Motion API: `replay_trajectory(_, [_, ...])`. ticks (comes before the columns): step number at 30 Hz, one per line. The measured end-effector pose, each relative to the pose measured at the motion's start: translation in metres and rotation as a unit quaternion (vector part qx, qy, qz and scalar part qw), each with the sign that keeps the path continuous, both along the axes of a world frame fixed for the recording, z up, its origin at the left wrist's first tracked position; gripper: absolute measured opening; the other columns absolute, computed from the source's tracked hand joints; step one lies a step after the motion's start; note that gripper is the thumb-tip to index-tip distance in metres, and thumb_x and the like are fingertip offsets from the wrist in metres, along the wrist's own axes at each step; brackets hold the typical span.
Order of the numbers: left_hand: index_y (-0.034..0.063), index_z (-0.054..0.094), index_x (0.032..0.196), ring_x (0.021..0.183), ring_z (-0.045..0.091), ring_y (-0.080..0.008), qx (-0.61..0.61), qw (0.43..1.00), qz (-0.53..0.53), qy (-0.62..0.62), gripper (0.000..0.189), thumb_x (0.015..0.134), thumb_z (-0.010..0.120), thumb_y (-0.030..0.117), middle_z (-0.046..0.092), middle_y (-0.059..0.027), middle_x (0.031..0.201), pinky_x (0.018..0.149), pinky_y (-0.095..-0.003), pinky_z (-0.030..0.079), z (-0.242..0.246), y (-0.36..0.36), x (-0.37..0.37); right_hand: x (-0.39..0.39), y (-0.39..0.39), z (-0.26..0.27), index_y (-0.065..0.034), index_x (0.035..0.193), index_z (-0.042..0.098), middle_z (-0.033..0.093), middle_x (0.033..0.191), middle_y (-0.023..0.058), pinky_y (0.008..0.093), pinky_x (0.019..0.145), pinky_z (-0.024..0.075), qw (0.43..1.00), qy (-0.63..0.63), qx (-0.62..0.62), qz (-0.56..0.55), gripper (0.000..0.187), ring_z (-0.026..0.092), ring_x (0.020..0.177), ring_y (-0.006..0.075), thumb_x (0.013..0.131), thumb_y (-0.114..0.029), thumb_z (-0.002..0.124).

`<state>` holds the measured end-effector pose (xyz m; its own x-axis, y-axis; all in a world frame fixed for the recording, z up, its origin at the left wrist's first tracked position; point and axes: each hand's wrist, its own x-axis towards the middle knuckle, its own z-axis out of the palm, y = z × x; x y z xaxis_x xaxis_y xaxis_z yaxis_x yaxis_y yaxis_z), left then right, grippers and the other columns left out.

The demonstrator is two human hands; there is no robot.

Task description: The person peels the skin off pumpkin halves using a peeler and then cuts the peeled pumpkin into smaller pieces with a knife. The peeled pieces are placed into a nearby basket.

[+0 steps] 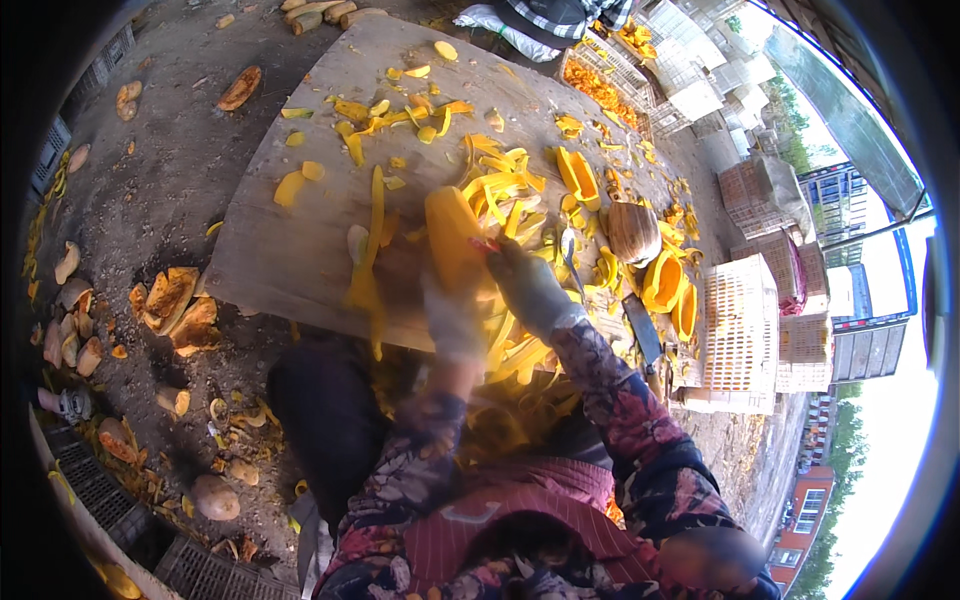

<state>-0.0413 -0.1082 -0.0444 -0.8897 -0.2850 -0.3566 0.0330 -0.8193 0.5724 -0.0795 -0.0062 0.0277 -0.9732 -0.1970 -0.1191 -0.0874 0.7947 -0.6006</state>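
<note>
A peeled orange-yellow squash [454, 232] stands out over the wooden board [262, 225]. My left hand [454, 319], gloved and motion-blurred, is at its near end and seems to hold it. My right hand [525, 281], in a pale glove, is closed around a small tool with a red part, probably a peeler, against the squash's right side. Long yellow peel strips [499, 187] are heaped behind and beside both hands. Right of them lie a spoon [571, 259], an unpeeled squash [634, 232], hollowed squash halves [664, 281] and a cleaver [641, 330].
White plastic crates [739, 330] are stacked at the right. A crate of orange pieces [600, 90] stands beyond the board, near another person [562, 19]. Squash pieces [172, 307] and whole squashes [215, 497] lie on the dirt floor at left; peels hang over the near edge.
</note>
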Motion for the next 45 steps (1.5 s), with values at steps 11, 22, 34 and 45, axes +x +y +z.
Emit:
replay_trajectory(11, [-0.0014, 0.041, 0.153, 0.121, 0.06, -0.0254, 0.008, 1.0, -0.003, 0.016, 0.073, 0.093, 0.079, 0.016, 0.058, -0.0136, 0.138, 0.097, -0.0367, 0.056, 0.007, -0.004, -0.002, 0.072, 0.03, 0.002, -0.0005, 0.134, 0.06, 0.071, 0.104, 0.0274, 0.04, 0.078, 0.0548, 0.989, -0.049, -0.091, -0.106, 0.039, 0.071, 0.091, 0.0347, 0.106, -0.027, 0.061])
replay_trajectory(22, [0.0045, 0.045, 0.153, 0.112, 0.066, -0.0242, -0.042, 0.998, 0.005, 0.049, 0.07, 0.093, 0.078, 0.019, 0.062, -0.0098, 0.134, 0.091, -0.0375, 0.059, -0.019, -0.004, -0.01, 0.171, 0.058, -0.073, -0.009, 0.138, 0.059, 0.067, 0.108, 0.0184, 0.0424, 0.069, 0.0578, 0.995, 0.041, -0.081, 0.028, 0.038, 0.072, 0.083, 0.0341, 0.103, -0.023, 0.063])
replay_trajectory(34, [0.005, 0.049, 0.153, 0.126, 0.061, -0.0241, -0.258, 0.965, -0.026, 0.038, 0.065, 0.096, 0.074, 0.023, 0.06, -0.0118, 0.141, 0.109, -0.0355, 0.049, -0.005, -0.103, 0.009, 0.083, 0.054, -0.037, 0.0004, 0.144, 0.055, 0.07, 0.099, 0.0084, 0.0272, 0.076, 0.052, 0.899, 0.028, -0.417, -0.131, 0.044, 0.062, 0.084, 0.0101, 0.107, -0.024, 0.062])
replay_trajectory(45, [-0.001, 0.066, 0.126, 0.131, 0.055, -0.0426, -0.758, 0.651, 0.012, -0.04, 0.034, 0.101, 0.061, 0.021, 0.058, -0.0279, 0.14, 0.112, -0.047, 0.042, 0.021, -0.107, -0.025, 0.043, 0.076, -0.069, -0.0011, 0.137, 0.059, 0.074, 0.109, 0.0238, 0.0392, 0.087, 0.0558, 0.964, -0.007, -0.233, -0.132, 0.044, 0.073, 0.1, 0.0343, 0.104, -0.03, 0.063])
